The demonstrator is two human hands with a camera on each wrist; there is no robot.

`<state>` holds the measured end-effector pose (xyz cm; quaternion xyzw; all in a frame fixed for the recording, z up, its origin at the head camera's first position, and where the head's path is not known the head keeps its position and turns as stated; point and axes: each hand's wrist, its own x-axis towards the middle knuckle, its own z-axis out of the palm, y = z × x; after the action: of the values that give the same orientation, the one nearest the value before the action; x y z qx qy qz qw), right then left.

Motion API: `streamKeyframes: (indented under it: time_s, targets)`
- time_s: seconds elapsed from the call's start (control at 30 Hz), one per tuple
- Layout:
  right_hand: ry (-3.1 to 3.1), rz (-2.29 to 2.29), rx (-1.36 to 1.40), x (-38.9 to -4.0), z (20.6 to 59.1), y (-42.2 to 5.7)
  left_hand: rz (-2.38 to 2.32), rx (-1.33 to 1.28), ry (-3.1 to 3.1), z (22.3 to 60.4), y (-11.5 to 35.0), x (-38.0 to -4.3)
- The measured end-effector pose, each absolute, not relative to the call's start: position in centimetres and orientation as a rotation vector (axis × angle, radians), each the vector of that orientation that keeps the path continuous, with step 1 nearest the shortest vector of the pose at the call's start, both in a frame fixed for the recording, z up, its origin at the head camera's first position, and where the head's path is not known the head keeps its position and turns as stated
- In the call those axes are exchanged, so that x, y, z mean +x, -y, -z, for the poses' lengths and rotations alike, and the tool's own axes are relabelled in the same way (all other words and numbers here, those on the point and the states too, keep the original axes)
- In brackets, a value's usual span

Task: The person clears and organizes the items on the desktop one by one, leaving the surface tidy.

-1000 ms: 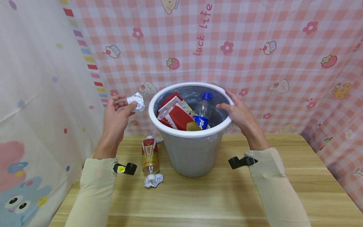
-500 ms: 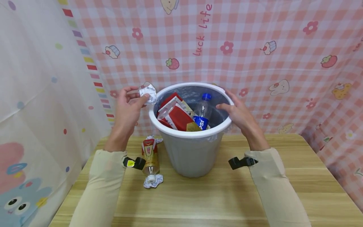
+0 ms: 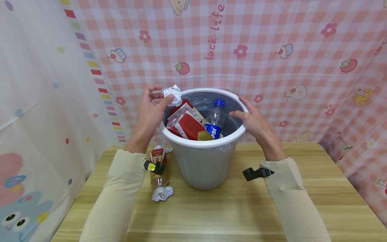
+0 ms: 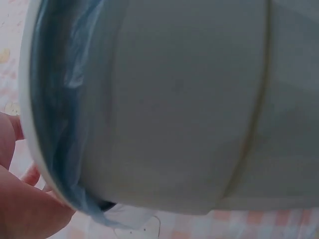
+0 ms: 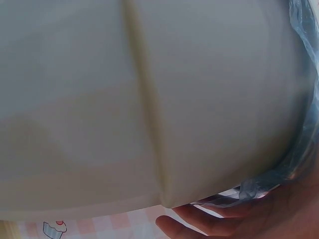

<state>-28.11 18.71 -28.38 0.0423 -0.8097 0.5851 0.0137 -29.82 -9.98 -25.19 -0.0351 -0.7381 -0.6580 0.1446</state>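
Observation:
Over the left rim of a grey trash can (image 3: 203, 166) with a white rim, my left hand (image 3: 150, 109) pinches a crumpled piece of white paper (image 3: 173, 95) between thumb and fingers. My right hand (image 3: 258, 124) holds the can's right rim, thumb on the inner side and fingers outside. Inside the lined can lie a red carton (image 3: 191, 125) and a clear plastic bottle (image 3: 215, 117) with a blue cap and label. In the left wrist view the can's wall (image 4: 184, 99) fills most of the frame, and the paper is hidden.
On the wooden table (image 3: 193, 218), left of the can, lies a plastic bottle (image 3: 158, 181) with a red and gold label, partly behind my left wrist. Crumpled paper (image 3: 165, 194) sits by its cap, with more paper (image 3: 168, 150) behind it. A checked curtain (image 3: 260, 77) hangs close behind.
My left hand has moved right and slightly up with the crumpled paper, from beside the trash can to over its left rim. The right hand has stayed at the rim.

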Motion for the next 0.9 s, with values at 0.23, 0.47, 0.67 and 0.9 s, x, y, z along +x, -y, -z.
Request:
streamKeyframes:
  time_s: [0.23,0.47,0.67,0.9]
  targets:
    - [2.526,-1.826,0.129,-28.1,28.4,-18.7,1.866,-0.105,2.168,25.5,9.2,-30.0]
    - [2.527,-1.824,0.148,-28.1,28.5,-18.7,1.803,-0.119,2.236,25.5,8.7,-30.0]
    - [2.518,-1.82,0.142,-28.1,28.5,-18.6,1.758,-0.144,2.26,25.6,8.6,-30.0]
    - [2.526,-1.817,0.137,-28.1,28.5,-18.7,1.749,-0.198,2.285,25.8,8.6,-29.9]
